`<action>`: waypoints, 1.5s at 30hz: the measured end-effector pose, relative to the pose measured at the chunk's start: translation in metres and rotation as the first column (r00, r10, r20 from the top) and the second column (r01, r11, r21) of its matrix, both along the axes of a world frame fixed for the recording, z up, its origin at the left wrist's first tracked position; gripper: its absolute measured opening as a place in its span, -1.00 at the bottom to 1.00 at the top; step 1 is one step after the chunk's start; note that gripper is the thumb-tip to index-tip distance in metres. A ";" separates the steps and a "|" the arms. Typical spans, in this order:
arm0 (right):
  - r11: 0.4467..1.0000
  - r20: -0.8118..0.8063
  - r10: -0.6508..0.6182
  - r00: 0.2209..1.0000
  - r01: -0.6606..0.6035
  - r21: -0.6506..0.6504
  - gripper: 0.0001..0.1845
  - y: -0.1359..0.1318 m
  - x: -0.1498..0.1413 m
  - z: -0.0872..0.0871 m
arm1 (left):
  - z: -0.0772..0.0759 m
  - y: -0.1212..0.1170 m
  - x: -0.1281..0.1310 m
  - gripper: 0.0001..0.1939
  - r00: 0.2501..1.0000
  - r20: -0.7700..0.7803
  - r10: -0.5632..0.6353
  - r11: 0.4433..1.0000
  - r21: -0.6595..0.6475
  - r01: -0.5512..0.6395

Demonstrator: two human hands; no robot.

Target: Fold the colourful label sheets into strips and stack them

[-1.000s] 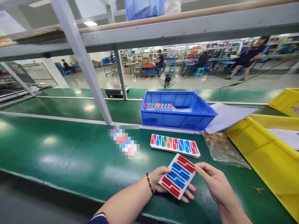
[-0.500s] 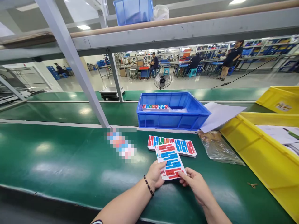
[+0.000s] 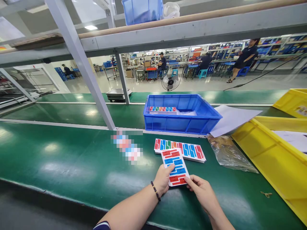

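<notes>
Red and blue cards (image 3: pixel 177 169) held by left hand (image 3: pixel 163 179) and right hand (image 3: pixel 200 189)

The cards are clasped at their left side by the left hand, its thumb laid across the top one; their near right corner is pinched by the right hand. A bracelet (image 3: pixel 155 191) is worn on the left wrist. Just beyond, a pile of longer strips (image 3: pixel 193 150), partly covered from view by the cards, is rested on the green desk (image 3: pixel 72 159). To the right, a plastic bag (image 3: pixel 230 156) is placed beside a yellow bin (image 3: pixel 271 150). Farther back, more printed strips are contained in a blue bin (image 3: pixel 182 124).
</notes>
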State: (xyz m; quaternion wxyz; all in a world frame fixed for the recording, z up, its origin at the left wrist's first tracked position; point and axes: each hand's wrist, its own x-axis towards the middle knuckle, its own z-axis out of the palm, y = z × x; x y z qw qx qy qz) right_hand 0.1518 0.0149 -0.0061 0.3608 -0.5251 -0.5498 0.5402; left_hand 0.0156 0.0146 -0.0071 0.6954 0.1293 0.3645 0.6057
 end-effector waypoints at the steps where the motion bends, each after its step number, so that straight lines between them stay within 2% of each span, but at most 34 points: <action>1: 0.998 0.032 0.044 0.999 -0.045 0.033 -0.59 -0.001 -0.001 0.003 | 0.003 -0.001 -0.001 -0.67 0.999 -0.025 0.022 1.000 -0.002 -0.022; 3: 0.987 0.081 0.123 0.989 -0.131 0.096 -0.62 -0.003 -0.001 0.007 | 0.011 -0.002 -0.010 -0.68 0.995 -0.058 0.075 0.997 -0.015 -0.076; 5: 0.971 0.140 0.131 0.981 -0.156 0.182 -0.63 -0.002 0.002 0.010 | 0.022 -0.004 -0.032 -0.68 0.987 -0.086 0.134 0.991 -0.018 -0.136; 7: 0.946 0.231 0.069 0.970 -0.138 0.294 -0.64 0.003 0.010 0.010 | 0.032 -0.007 -0.069 -0.67 0.970 -0.161 0.183 0.983 0.027 -0.181; 9: 0.899 0.337 -0.010 0.941 -0.139 0.415 -0.68 0.012 0.021 0.008 | 0.038 -0.011 -0.116 -0.67 0.925 -0.290 0.243 0.970 0.061 -0.236; 11: 0.840 0.425 -0.096 0.900 -0.156 0.519 -0.70 0.024 0.033 0.003 | 0.040 -0.017 -0.167 -0.68 0.861 -0.446 0.244 0.965 0.029 -0.259; 14: 0.746 0.511 -0.256 0.821 -0.169 0.644 -0.69 0.047 0.048 -0.010 | 0.037 -0.028 -0.232 -0.74 0.720 -0.645 0.256 0.928 -0.045 -0.370; 16: 0.690 0.546 -0.344 0.764 -0.189 0.699 -0.68 0.063 0.055 -0.020 | 0.033 -0.035 -0.263 -0.81 0.647 -0.734 0.209 0.905 -0.105 -0.411; 18: 0.654 0.584 -0.375 0.720 -0.241 0.717 -0.66 0.079 0.060 -0.027 | 0.030 -0.040 -0.283 -0.87 0.570 -0.815 0.105 0.901 -0.165 -0.402; 20: 0.664 0.652 -0.334 0.681 -0.321 0.675 -0.61 0.093 0.060 -0.027 | 0.030 -0.041 -0.296 -0.88 0.468 -0.884 -0.003 0.889 -0.217 -0.404; 22: 0.716 0.742 -0.238 0.627 -0.403 0.570 -0.49 0.105 0.057 -0.019 | 0.032 -0.040 -0.305 -0.80 0.370 -0.927 -0.068 0.861 -0.242 -0.447; 24: 0.780 0.829 -0.115 0.546 -0.468 0.417 -0.34 0.114 0.051 -0.004 | 0.036 -0.037 -0.308 -0.62 0.283 -0.956 -0.083 0.820 -0.227 -0.526; 25: 0.804 0.865 -0.051 0.499 -0.493 0.332 -0.27 0.118 0.048 0.004 | 0.038 -0.034 -0.307 -0.52 0.191 -0.977 -0.098 0.798 -0.192 -0.571; 26: 0.821 0.892 0.013 0.451 -0.514 0.248 -0.19 0.122 0.044 0.011 | 0.039 -0.031 -0.304 -0.44 0.066 -0.990 -0.122 0.786 -0.137 -0.603; 27: 0.830 0.912 0.076 0.403 -0.533 0.167 -0.13 0.125 0.041 0.018 | 0.041 -0.028 -0.298 -0.40 -0.075 -0.986 -0.147 0.792 -0.072 -0.606; 28: 0.830 0.923 0.133 0.361 -0.549 0.095 -0.08 0.128 0.037 0.024 | 0.042 -0.024 -0.290 -0.38 -0.221 -0.961 -0.165 0.815 -0.007 -0.579; 29: 0.825 0.928 0.180 0.327 -0.564 0.039 -0.04 0.131 0.035 0.029 | 0.042 -0.019 -0.280 -0.40 -0.335 -0.929 -0.159 0.855 0.041 -0.518; 30: 0.818 0.928 0.217 0.302 -0.575 -0.004 -0.02 0.134 0.033 0.032 | 0.042 -0.015 -0.268 -0.42 -0.389 -0.912 -0.128 0.899 0.059 -0.435; 31: 0.811 0.927 0.245 0.284 -0.584 -0.036 -0.01 0.137 0.031 0.034 | 0.042 -0.010 -0.255 -0.44 -0.404 -0.911 -0.084 0.931 0.073 -0.359; 33: 0.800 0.923 0.279 0.266 -0.596 -0.070 -0.02 0.142 0.030 0.035 | 0.042 0.001 -0.229 -0.51 -0.356 -0.934 0.023 0.977 0.097 -0.191; 36: 0.785 0.916 0.308 0.257 -0.613 -0.092 -0.05 0.149 0.030 0.036 | 0.039 0.014 -0.194 -0.56 -0.172 -0.976 0.132 0.987 0.146 -0.068; 39: 0.776 0.911 0.318 0.261 -0.624 -0.093 -0.07 0.151 0.032 0.039 | 0.036 0.022 -0.163 -0.61 0.082 -0.980 0.179 0.984 0.179 -0.012; 42: 0.777 0.913 0.307 0.269 -0.625 -0.078 -0.09 0.149 0.033 0.041 | 0.031 0.023 -0.132 -0.67 0.364 -0.912 0.190 0.980 0.197 -0.019; 45: 0.777 0.918 0.282 0.280 -0.628 -0.047 -0.15 0.143 0.033 0.041 | 0.025 0.017 -0.100 -0.73 0.667 -0.740 0.089 0.990 0.139 0.022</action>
